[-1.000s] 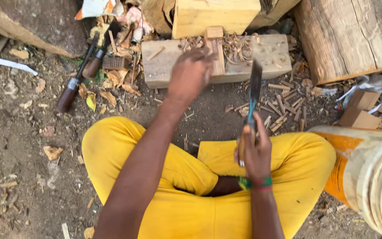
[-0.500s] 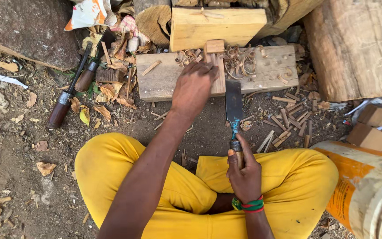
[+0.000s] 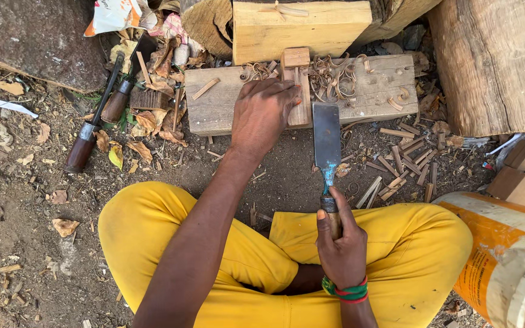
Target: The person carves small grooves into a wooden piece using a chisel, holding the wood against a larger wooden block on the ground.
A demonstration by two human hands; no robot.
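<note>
Wooden strip (image 3: 302, 100) lies pinned flat under the left hand's (image 3: 262, 115) pressed-together fingers on the plank (image 3: 214, 109), while the right hand (image 3: 341, 249), fingers clamped on the broad chisel (image 3: 326, 140), has lowered its blade just beside those fingertips since a second ago, lined up against the strip.

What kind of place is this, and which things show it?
Probably an outdoor woodcarving spot on bare ground. Wood shavings lie on a worn plank, the right hand holds a broad chisel, and thick logs stand close by.
</note>
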